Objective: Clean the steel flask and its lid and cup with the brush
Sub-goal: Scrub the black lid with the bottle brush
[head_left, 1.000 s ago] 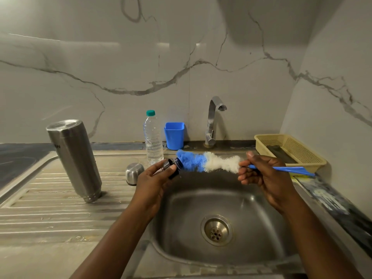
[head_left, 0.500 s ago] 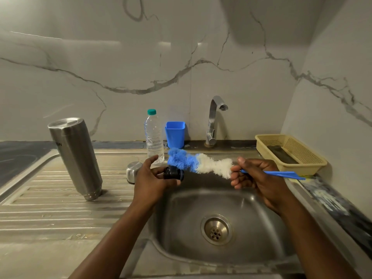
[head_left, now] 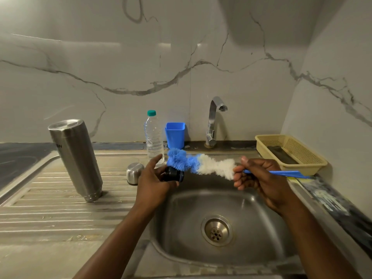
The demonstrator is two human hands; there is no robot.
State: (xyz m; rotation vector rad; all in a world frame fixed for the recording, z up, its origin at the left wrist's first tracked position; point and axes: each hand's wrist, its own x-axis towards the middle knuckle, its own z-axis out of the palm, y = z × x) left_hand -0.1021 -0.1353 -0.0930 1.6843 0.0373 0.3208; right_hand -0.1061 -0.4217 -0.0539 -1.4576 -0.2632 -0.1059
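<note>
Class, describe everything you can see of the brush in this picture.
The brush has a thin blue handle that looks plastic and a long fluffy head, white near the handle and blue at the tip. It lies almost level above the sink, with its tip pointing left. The right hand grips the handle just behind the white bristles, and the handle's free end reaches toward the yellow basket. The blue tip touches the top of the dark lid held by the left hand.
</note>
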